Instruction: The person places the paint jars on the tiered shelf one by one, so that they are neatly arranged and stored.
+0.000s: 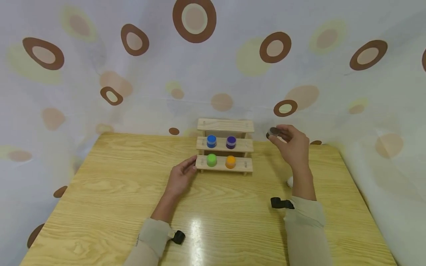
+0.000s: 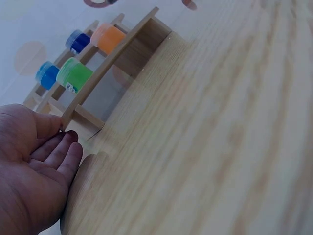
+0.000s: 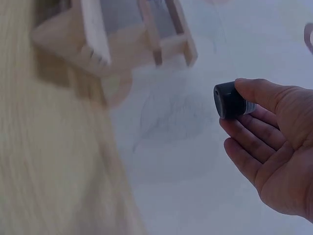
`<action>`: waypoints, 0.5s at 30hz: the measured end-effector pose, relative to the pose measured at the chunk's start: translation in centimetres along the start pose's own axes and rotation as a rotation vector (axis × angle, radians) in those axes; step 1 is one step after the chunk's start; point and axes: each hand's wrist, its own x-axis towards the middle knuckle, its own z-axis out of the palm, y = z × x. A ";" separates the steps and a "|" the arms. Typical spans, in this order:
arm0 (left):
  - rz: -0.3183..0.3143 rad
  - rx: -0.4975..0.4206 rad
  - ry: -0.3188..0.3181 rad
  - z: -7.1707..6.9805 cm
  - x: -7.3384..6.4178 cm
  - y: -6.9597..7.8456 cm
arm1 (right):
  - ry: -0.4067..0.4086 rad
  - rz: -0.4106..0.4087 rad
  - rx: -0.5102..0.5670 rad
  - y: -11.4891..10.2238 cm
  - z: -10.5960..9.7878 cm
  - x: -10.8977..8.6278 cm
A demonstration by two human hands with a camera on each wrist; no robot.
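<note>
Head | left hand (image 1: 181,176), half-curled, pinches 3-tier wooden rack (image 1: 225,125) | right hand (image 1: 295,147), half-curled, pinches cylindrical black jar (image 3: 231,102)

Plain beige sleeves (image 1: 307,236), kinda wrinkly at the cuffs (image 1: 154,233), with small black gadgets (image 1: 178,237) poking out on the inner sides lol.

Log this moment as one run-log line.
left hand: pinches rack at left end | right hand: holds black jar aloft, beside rack | middle shelf: blue jar, purple jar | bottom shelf: green jar, orange jar
</note>
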 end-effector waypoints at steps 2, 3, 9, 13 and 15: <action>0.011 0.005 -0.009 -0.1 0.1 0.1 | -0.010 -0.031 0.023 -1.0 0.9 0.7; 0.015 0.006 -0.013 -0.2 0.1 0.1 | -0.017 -0.044 0.023 -1.5 1.3 1.1; 0.005 0.014 -0.002 -0.2 0.1 0.4 | -0.098 -0.085 0.051 -4.3 4.1 2.8; 0.000 0.004 0.004 -0.1 0.0 0.4 | -0.171 -0.078 0.075 -6.2 6.0 3.4; -0.004 -0.004 0.004 0.0 -0.1 0.3 | -0.208 -0.076 0.080 -7.0 6.9 3.6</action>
